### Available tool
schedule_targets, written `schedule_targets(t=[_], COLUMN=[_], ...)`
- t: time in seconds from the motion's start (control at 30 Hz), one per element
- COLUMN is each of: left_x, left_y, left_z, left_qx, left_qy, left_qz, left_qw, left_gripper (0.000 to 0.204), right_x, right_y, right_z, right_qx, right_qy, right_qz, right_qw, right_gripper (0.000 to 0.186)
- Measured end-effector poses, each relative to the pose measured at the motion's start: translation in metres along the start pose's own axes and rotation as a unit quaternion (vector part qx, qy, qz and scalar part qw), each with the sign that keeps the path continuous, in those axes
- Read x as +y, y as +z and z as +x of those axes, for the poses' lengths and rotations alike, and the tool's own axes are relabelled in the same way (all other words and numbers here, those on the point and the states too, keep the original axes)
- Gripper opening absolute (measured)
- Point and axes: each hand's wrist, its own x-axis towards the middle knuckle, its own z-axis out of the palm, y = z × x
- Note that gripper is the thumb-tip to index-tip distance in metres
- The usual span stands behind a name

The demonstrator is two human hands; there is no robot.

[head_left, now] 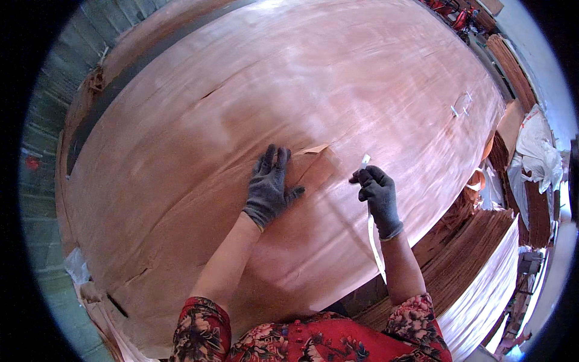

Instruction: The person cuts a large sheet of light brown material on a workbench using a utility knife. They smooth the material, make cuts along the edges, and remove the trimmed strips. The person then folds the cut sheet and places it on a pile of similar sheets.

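Observation:
A large reddish-brown wood veneer sheet [374,78] spreads out in front of me, with thin cracks and folds in its surface. My left hand [268,190], in a grey glove, lies flat on it with the fingers stretched out. Just to the right of those fingertips, a small pale sliver of veneer [317,148] stands out beside a crack. My right hand [380,196], gloved too, pinches a narrow white strip of tape [373,240] above the sheet. One end pokes up past the fingers, and the rest trails down beside my forearm.
A thick stack of veneer sheets [464,265] stands at the lower right. Beyond it are a white plastic bag [537,148] and more veneer piles [511,69]. Small white tape pieces [461,108] lie on the sheet's right part. A dark slender object [117,305] rests at the lower left.

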Motion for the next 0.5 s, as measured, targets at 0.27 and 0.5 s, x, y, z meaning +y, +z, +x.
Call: schedule_targets(t=[0.27,0.5], left_x=[0.005,0.000], left_y=[-0.009,-0.007], left_z=[0.000,-0.003], left_qx=[0.001,0.037], left_qy=[0.007,0.023], left_qz=[-0.049,-0.078], left_qw=[0.999,0.996], left_gripper=[0.086,0.083], right_x=[0.031,0.033], right_y=[0.046,0.010], right_z=[0.017,0.008], right_qx=[0.108,0.116], right_qy=[0.027,0.052], right_qz=[-0.054,-0.072], right_qw=[0.992,0.989], right_gripper=[0.011,0.019])
